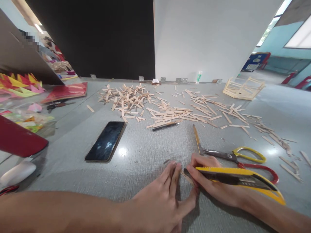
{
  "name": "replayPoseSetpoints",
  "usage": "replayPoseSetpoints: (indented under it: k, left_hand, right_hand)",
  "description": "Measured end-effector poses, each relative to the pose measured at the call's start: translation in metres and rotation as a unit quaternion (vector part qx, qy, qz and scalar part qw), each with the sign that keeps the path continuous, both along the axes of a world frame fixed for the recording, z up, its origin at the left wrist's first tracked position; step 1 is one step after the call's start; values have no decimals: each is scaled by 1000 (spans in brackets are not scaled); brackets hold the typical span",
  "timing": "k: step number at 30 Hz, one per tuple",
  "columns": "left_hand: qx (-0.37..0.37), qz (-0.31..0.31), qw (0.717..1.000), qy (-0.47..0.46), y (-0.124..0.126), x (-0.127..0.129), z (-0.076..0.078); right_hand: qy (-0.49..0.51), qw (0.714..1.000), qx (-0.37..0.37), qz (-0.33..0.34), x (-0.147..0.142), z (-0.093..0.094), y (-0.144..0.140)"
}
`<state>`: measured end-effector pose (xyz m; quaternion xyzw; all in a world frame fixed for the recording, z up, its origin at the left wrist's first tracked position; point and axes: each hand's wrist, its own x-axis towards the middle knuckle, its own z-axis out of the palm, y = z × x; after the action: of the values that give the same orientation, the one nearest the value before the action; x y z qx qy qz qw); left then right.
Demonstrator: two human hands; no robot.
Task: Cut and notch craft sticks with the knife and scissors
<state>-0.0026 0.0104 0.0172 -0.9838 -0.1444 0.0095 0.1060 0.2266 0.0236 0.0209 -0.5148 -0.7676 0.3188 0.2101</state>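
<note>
We see our grey, textured tabletop [70,136] bearing scattered pale flat wooden sticks [179,113], a black rectangular smartphone [106,141], yellow-and-red-handled metal scissors [233,156] and a pale, open-sided stick frame [240,94].

A phone [105,141] lies flat — a red packet [69,92] farther back.

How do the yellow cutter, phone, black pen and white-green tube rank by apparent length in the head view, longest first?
1. Yellow cutter
2. Phone
3. Black pen
4. White-green tube
The tube is also the farthest, so distance shrinks it.
</note>
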Motion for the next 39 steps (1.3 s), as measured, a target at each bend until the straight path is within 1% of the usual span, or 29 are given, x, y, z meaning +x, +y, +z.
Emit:
replayPoseSetpoints:
  k: [4,8,11,20,28,34,39]
  left_hand:
    - [-19,7,1000,-3,-1,1,1]
    - [-53,12,999,-9,-2,1,0]
    - [-61,15,998,-17,-2,0,-1]
    - [-2,9,1000,1,-2,1,1]
    - [-16,5,1000,-9,0,0,1]
    - [9,-2,1000,-30,0,0,-5]
    - [27,0,1000,-16,0,0,-4]
  right_hand:
    - [-1,1000,-17,4,0,1,1]
    - [-1,1000,-21,-4,-1,1,1]
    - [1,1000,-24,0,-1,2,1]
    - [-7,1000,-25,8,2,3,1]
    - [5,999,-33,-2,0,2,2]
    - [46,997,-63,-12,0,0,6]
    - [98,989,-110,-28,-3,-3,6]
